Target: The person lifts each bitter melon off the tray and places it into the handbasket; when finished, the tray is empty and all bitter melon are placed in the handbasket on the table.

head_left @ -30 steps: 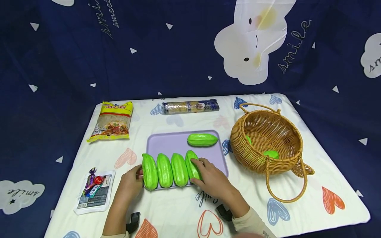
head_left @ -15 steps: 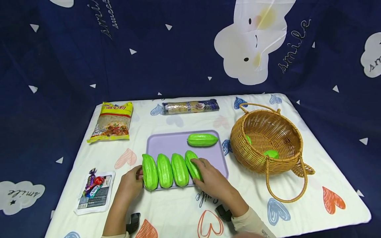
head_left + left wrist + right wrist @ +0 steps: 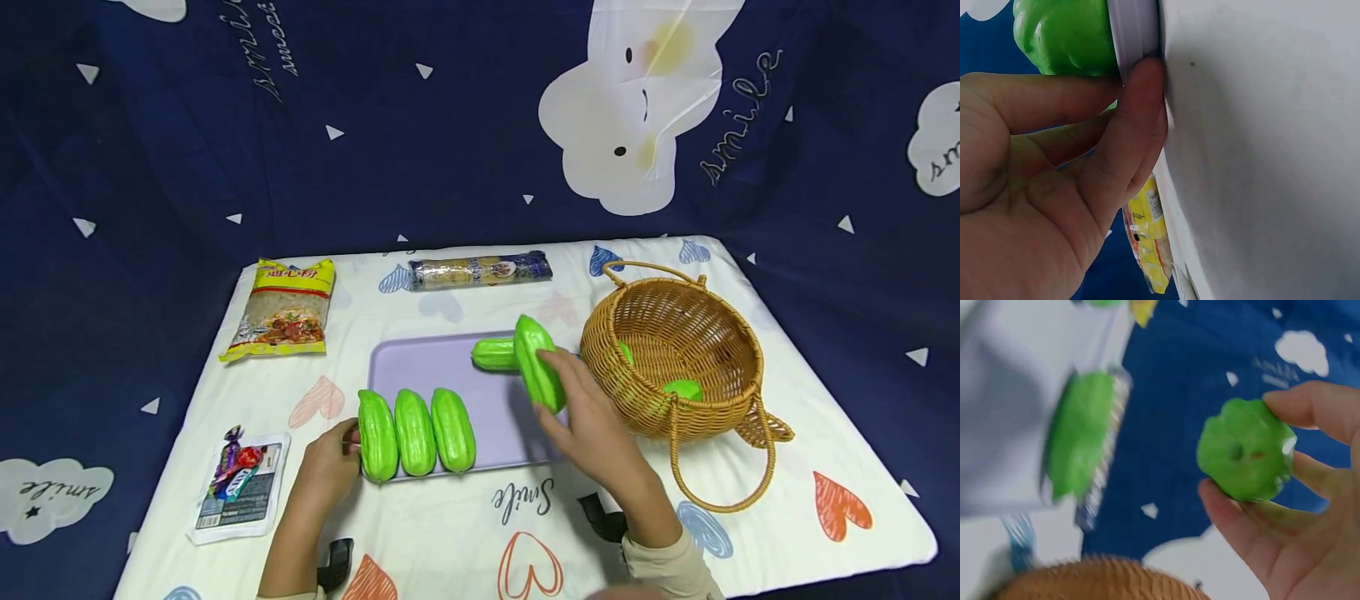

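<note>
Right hand (image 3: 592, 425) grasps green gourd (image 3: 538, 362) above purple tray (image 3: 450, 367), long axis tilted, top end pointing away; left hand (image 3: 330, 458) pinches tray edge.

Right hand (image 3: 592, 425) holds gourd (image 3: 538, 363) above tray (image 3: 450, 360), beside basket (image 3: 675, 358).

Bright, even light from overhead, soft shadows under the basket (image 3: 671, 358), head view sharp though bowed at its edges, right wrist view smeared by motion, left wrist view washed pale.
</note>
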Motion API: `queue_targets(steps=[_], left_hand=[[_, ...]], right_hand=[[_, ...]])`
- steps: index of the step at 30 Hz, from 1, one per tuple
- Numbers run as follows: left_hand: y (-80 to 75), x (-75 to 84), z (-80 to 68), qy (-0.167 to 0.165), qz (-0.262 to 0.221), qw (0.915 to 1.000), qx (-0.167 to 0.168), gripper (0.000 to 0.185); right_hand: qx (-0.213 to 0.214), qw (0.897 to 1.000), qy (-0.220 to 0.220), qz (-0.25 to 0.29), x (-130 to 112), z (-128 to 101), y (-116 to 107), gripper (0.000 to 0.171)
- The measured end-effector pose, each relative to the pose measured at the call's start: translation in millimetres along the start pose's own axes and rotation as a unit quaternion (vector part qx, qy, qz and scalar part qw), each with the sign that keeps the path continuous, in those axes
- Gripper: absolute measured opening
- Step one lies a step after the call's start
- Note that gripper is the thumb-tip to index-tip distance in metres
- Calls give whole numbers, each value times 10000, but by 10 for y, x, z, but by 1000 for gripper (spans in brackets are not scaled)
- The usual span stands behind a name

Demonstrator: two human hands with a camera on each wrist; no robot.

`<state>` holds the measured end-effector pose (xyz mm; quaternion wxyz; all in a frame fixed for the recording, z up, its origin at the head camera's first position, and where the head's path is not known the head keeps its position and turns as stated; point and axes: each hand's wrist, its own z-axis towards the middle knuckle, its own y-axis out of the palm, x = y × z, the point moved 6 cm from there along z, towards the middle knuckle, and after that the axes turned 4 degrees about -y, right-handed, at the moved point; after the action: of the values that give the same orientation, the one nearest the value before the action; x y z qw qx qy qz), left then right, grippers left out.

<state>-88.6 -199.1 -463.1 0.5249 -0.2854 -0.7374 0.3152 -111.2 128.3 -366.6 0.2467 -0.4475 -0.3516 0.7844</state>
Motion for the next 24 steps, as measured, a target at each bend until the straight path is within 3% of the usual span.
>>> queue_targets(steps=[6,11,24], left_hand=[[-2,9,-7,82,-27,10000,42,44],[-7,18,-18,100,-39,9999,30,44],[2,13,-7,107,20,9999,72,44]], right_hand=[[1160,9928,234,-183,195,24,-447,68],[1813,9808,554,-447,401,-11,-628,67],[1825,9716,1209,-901,615,-35,-638,54]])
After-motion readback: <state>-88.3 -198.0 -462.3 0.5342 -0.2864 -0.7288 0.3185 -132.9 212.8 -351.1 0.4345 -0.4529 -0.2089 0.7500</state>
